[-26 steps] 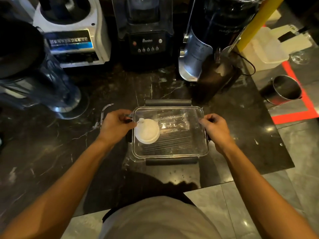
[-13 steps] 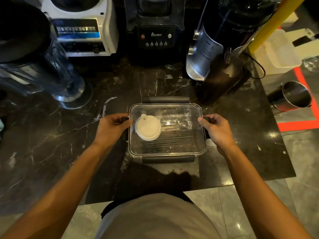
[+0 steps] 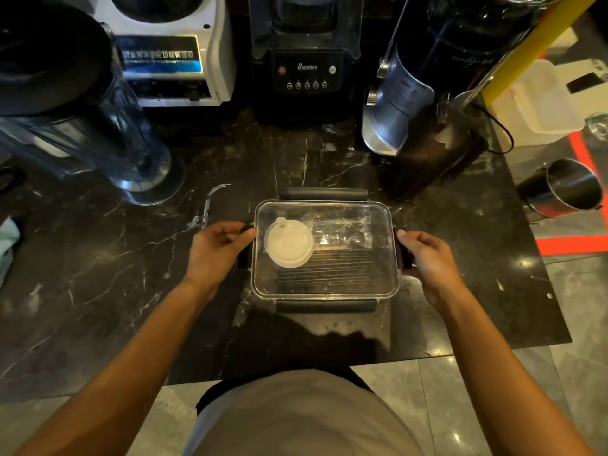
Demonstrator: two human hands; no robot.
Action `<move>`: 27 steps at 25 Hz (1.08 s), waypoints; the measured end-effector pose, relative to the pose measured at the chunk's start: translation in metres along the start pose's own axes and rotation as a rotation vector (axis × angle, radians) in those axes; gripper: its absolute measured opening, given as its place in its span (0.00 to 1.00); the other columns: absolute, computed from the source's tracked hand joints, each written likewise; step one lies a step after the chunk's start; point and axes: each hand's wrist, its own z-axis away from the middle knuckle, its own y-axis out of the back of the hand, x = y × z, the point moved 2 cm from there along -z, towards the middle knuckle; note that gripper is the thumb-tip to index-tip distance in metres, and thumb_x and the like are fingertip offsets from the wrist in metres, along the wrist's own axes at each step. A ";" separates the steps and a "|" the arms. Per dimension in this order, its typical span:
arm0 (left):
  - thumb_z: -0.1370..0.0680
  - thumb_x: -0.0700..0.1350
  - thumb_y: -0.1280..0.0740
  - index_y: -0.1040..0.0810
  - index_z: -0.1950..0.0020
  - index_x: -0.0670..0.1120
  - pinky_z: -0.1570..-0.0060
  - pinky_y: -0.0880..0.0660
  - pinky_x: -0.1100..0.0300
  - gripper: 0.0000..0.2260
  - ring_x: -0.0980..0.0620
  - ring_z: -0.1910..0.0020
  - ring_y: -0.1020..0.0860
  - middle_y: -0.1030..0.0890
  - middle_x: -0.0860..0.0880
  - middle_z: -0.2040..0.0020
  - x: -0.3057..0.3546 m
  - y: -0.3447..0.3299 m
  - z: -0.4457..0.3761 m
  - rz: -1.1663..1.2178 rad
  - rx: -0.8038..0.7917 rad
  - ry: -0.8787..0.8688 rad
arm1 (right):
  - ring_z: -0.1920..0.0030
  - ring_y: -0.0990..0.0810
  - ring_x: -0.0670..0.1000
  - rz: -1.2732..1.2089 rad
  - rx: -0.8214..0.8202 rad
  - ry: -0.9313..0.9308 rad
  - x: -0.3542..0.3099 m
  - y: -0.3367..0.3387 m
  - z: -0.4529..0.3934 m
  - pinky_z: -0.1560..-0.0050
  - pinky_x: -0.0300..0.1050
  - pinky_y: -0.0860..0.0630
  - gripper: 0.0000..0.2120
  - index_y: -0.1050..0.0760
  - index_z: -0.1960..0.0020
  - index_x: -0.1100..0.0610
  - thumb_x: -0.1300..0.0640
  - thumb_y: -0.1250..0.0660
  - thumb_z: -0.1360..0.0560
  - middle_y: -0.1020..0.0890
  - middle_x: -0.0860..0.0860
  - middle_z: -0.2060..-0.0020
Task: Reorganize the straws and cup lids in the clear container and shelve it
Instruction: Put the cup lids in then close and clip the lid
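Note:
The clear container [image 3: 329, 292] sits on the dark marble counter with its transparent cover on and black clasps on all four sides. Inside, a white cup lid [image 3: 289, 243] lies at the left. Dark straws [image 3: 329, 268] lie in a row along the near side, and plastic-wrapped straws [image 3: 342, 230] lie behind them. My left hand [image 3: 217, 248] curls its fingers on the left clasp. My right hand [image 3: 427, 258] grips the right clasp.
Behind the container stand a blender jug [image 3: 98, 126], a white machine [image 3: 171, 60], a black blender [image 3: 306, 70] and a silver grinder [image 3: 411, 93]. A small clear plastic piece [image 3: 207, 205] lies left of the container. A steel cup [image 3: 566, 189] stands beyond the counter's right edge.
Both hands have settled lower onto the side clasps, the left fingers off the cover's corner. The container stays in place on the counter.

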 end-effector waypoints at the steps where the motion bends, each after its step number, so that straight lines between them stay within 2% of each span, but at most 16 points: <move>1: 0.32 0.57 0.21 0.14 0.48 0.49 0.46 0.17 0.39 0.18 0.45 0.51 0.13 0.12 0.47 0.55 -0.001 0.001 0.003 -0.004 0.007 0.000 | 0.63 0.17 0.50 -0.008 -0.001 -0.003 0.001 0.003 0.001 0.68 0.44 0.20 0.12 0.18 0.51 0.62 0.52 0.29 0.20 0.16 0.56 0.61; 5: 0.33 0.66 0.25 0.12 0.53 0.54 0.47 0.16 0.43 0.18 0.48 0.55 0.13 0.12 0.52 0.57 -0.003 0.002 0.009 -0.103 0.010 -0.094 | 0.61 0.17 0.52 0.079 0.105 0.074 0.003 0.002 0.006 0.69 0.44 0.19 0.13 0.19 0.53 0.66 0.54 0.29 0.20 0.17 0.61 0.60; 8: 0.33 0.67 0.25 0.11 0.53 0.58 0.52 0.15 0.45 0.17 0.49 0.58 0.13 0.11 0.54 0.58 -0.003 0.005 0.004 -0.162 0.002 -0.113 | 0.60 0.17 0.56 0.136 0.144 0.122 0.002 -0.004 0.010 0.61 0.53 0.15 0.14 0.17 0.52 0.66 0.54 0.30 0.19 0.15 0.67 0.57; 11: 0.33 0.66 0.26 0.12 0.55 0.61 0.55 0.14 0.47 0.13 0.52 0.62 0.13 0.12 0.54 0.61 0.001 0.008 -0.001 -0.230 -0.005 -0.124 | 0.61 0.17 0.56 0.151 0.157 0.121 0.001 -0.008 0.012 0.53 0.61 0.16 0.15 0.15 0.54 0.65 0.54 0.32 0.18 0.14 0.66 0.58; 16: 0.23 0.57 0.27 0.12 0.57 0.60 0.56 0.15 0.53 0.06 0.58 0.64 0.15 0.13 0.57 0.62 0.005 0.003 0.003 -0.334 -0.035 -0.149 | 0.58 0.17 0.64 0.227 0.157 0.113 -0.003 -0.009 0.016 0.49 0.69 0.20 0.18 0.16 0.56 0.64 0.52 0.33 0.17 0.15 0.67 0.58; 18: 0.22 0.54 0.27 0.13 0.52 0.56 0.53 0.15 0.54 0.05 0.60 0.60 0.15 0.13 0.58 0.58 0.015 0.000 0.003 -0.488 -0.027 -0.252 | 0.54 0.16 0.66 0.353 0.120 0.192 -0.008 -0.011 0.021 0.50 0.65 0.19 0.17 0.16 0.54 0.61 0.48 0.33 0.18 0.15 0.64 0.58; 19: 0.22 0.53 0.27 0.14 0.46 0.54 0.50 0.16 0.54 0.07 0.59 0.55 0.16 0.14 0.56 0.52 0.023 -0.004 0.004 -0.588 -0.009 -0.370 | 0.50 0.17 0.65 0.560 0.111 0.310 -0.010 -0.014 0.026 0.49 0.61 0.19 0.16 0.16 0.50 0.59 0.46 0.32 0.19 0.15 0.62 0.55; 20: 0.22 0.52 0.27 0.16 0.41 0.51 0.48 0.18 0.54 0.11 0.56 0.50 0.18 0.15 0.52 0.46 0.033 -0.010 0.004 -0.691 -0.001 -0.506 | 0.44 0.19 0.64 0.789 0.107 0.445 -0.012 -0.019 0.033 0.45 0.58 0.20 0.18 0.18 0.43 0.58 0.43 0.31 0.20 0.16 0.61 0.48; 22: 0.21 0.50 0.27 0.18 0.35 0.47 0.44 0.20 0.52 0.16 0.49 0.43 0.20 0.18 0.47 0.39 0.054 -0.030 0.004 -0.802 -0.083 -0.715 | 0.31 0.27 0.62 1.074 0.067 0.677 -0.013 -0.032 0.047 0.33 0.60 0.27 0.32 0.27 0.28 0.58 0.37 0.32 0.23 0.25 0.62 0.32; 24: 0.21 0.50 0.28 0.21 0.31 0.45 0.38 0.23 0.49 0.19 0.45 0.37 0.20 0.20 0.44 0.34 0.072 -0.055 0.002 -0.861 -0.236 -0.813 | 0.25 0.34 0.61 1.120 -0.037 0.760 -0.011 -0.046 0.059 0.27 0.60 0.34 0.41 0.33 0.23 0.56 0.30 0.35 0.26 0.33 0.62 0.25; 27: 0.19 0.54 0.31 0.26 0.25 0.44 0.28 0.31 0.48 0.25 0.43 0.27 0.27 0.24 0.43 0.26 0.081 -0.089 -0.003 -0.983 -0.411 -0.811 | 0.21 0.42 0.63 1.164 -0.136 0.762 -0.002 -0.056 0.071 0.23 0.65 0.41 0.47 0.35 0.22 0.56 0.27 0.34 0.30 0.39 0.63 0.22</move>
